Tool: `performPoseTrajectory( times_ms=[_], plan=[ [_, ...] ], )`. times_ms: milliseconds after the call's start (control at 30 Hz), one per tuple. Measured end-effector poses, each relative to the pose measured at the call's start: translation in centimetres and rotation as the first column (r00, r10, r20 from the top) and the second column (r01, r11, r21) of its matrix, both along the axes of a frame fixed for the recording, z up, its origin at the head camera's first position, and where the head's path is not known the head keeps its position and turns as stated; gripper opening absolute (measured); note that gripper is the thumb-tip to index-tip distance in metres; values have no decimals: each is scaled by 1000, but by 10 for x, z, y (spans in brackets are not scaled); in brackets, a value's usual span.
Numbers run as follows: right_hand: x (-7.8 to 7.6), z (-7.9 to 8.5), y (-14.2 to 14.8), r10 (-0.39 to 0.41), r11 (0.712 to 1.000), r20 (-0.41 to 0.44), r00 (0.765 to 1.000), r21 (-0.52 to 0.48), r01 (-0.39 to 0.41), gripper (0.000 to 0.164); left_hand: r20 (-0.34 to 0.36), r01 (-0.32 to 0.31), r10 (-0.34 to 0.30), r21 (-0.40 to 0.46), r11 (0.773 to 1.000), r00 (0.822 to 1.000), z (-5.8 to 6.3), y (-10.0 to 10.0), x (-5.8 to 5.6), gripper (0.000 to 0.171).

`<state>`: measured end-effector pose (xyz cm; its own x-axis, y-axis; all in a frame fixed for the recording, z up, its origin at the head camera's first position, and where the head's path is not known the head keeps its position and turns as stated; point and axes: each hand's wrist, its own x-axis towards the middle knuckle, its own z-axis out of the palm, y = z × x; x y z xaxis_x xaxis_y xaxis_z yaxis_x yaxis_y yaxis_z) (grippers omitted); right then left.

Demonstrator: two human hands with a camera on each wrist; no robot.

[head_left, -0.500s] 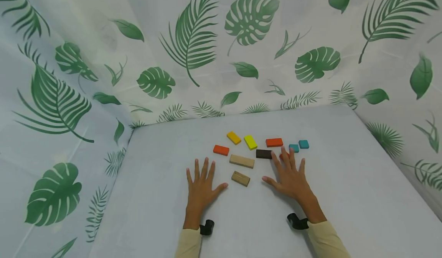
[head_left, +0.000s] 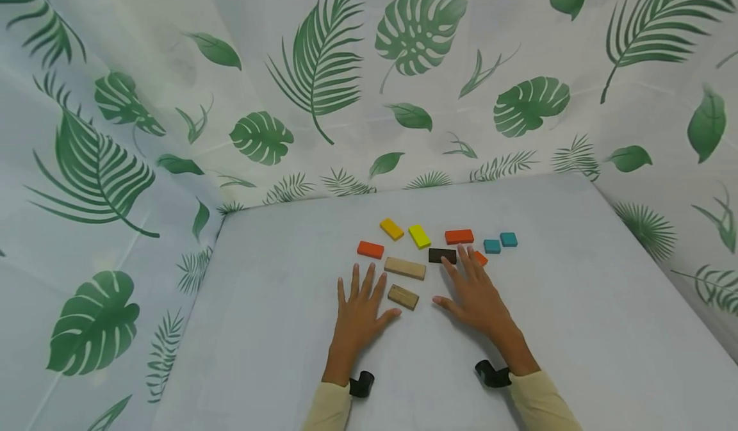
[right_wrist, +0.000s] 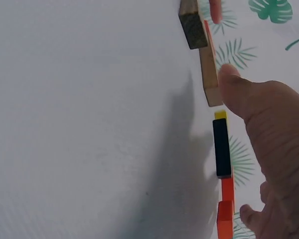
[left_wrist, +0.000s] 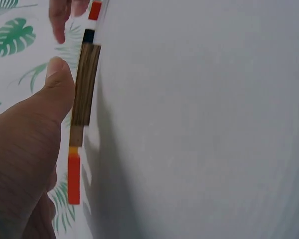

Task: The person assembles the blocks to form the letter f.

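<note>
My left hand (head_left: 357, 319) is spread with straight fingers, palm down over the table, left of a short wooden block (head_left: 403, 297). Behind that lies a longer wooden block (head_left: 405, 268), and a red-orange block (head_left: 370, 250) is just beyond my left fingertips. My right hand (head_left: 483, 306), also spread, has its fingertips right at a dark block (head_left: 442, 256) and partly hides a small red-orange block (head_left: 481, 258). Both hands hold nothing. In the left wrist view my thumb (left_wrist: 57, 84) overlaps the blocks; in the right wrist view the other thumb (right_wrist: 239, 92) is beside a wooden block (right_wrist: 209, 79).
Farther back lie an orange-yellow block (head_left: 391, 228), a yellow block (head_left: 419, 236) and another red-orange block (head_left: 459, 236). Two small blue blocks (head_left: 492, 246) sit at the right. A white table (head_left: 259, 328) meets leaf-patterned curtains (head_left: 340, 85) at the back and sides.
My left hand has shifted right, closer to the wooden blocks. The right hand has slid slightly left, uncovering a blue block and part of the small red-orange one. The blocks stay put.
</note>
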<state>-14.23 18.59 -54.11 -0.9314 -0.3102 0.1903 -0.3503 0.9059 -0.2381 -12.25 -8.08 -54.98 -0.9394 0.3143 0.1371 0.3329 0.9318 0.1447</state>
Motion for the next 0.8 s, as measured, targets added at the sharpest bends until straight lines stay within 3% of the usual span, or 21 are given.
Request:
performPoseTrajectory(
  times_ms=[133, 267, 400, 667, 800],
  plan=[
    [1, 0, -3, 34, 999, -73, 997, -29, -37, 77, -56, 87, -90, -44, 995, 994, 0, 9, 0, 72],
    [3, -2, -4, 59, 996, -147, 987, -59, -68, 57, -112, 174, -180, -62, 983, 977, 2, 16, -1, 62],
    [4, -6, -5, 70, 995, -184, 980, -61, -83, 47, -141, 224, -231, -62, 972, 963, 3, 23, -3, 53],
    [9, -12, -4, 87, 995, -101, 991, -32, -91, 48, -190, 192, -193, -25, 981, 963, 4, 27, -2, 35],
    [11, -11, -3, 74, 997, -12, 997, 4, -74, 59, -175, 182, -184, -25, 983, 967, 6, 26, 3, 41]
  ],
)
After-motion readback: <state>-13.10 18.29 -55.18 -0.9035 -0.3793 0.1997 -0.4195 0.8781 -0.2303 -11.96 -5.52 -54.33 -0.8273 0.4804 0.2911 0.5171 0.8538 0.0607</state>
